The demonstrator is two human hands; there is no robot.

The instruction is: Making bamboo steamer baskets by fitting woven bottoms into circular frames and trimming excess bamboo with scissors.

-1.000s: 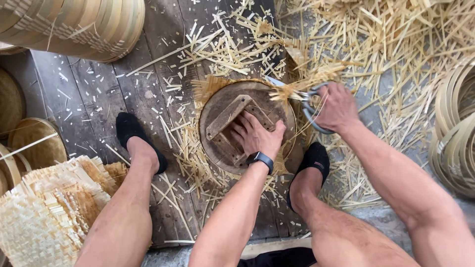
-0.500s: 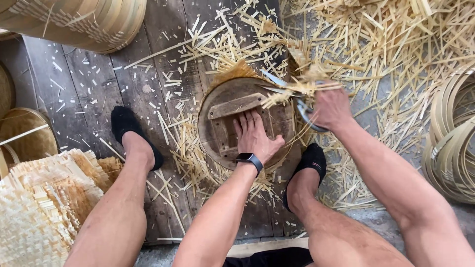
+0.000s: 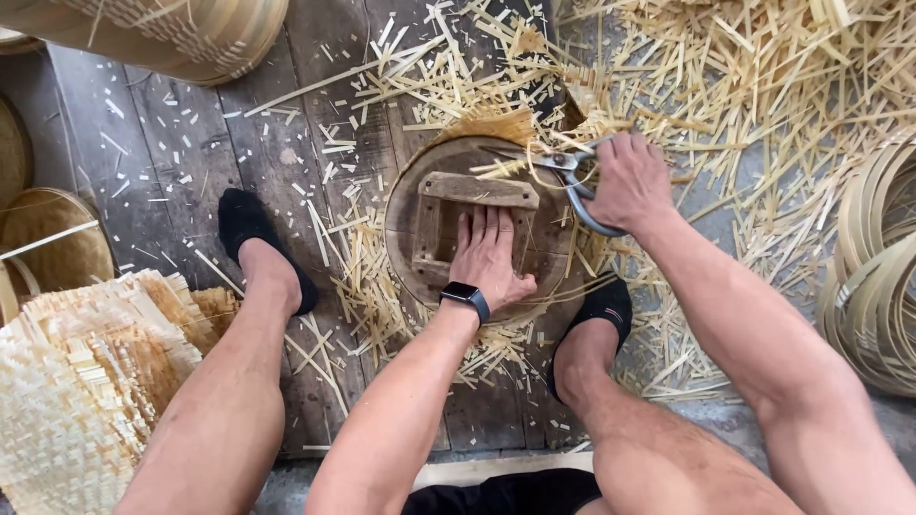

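Observation:
A round wooden form [image 3: 410, 205] with a square wooden frame on top lies on the plank floor between my feet. Woven bamboo strips [image 3: 496, 126] stick out from under its far edge. My left hand [image 3: 489, 257] presses flat on the wooden frame, fingers together; a dark watch sits on that wrist. My right hand [image 3: 628, 181] grips the grey handles of large shears [image 3: 563, 172], whose blades point left across the form's far right rim among the strip ends.
Cut bamboo slivers [image 3: 744, 86] cover the floor at the top and right. Woven bamboo mats [image 3: 76, 381] lie at lower left, a big woven basket [image 3: 181, 33] at top left, coiled bamboo hoops [image 3: 883, 277] at right. My feet in black socks flank the form.
The wooden form has turned under my left hand, so its frame now sits square. My right hand with the shears stays at the far right rim. The view has shifted slightly.

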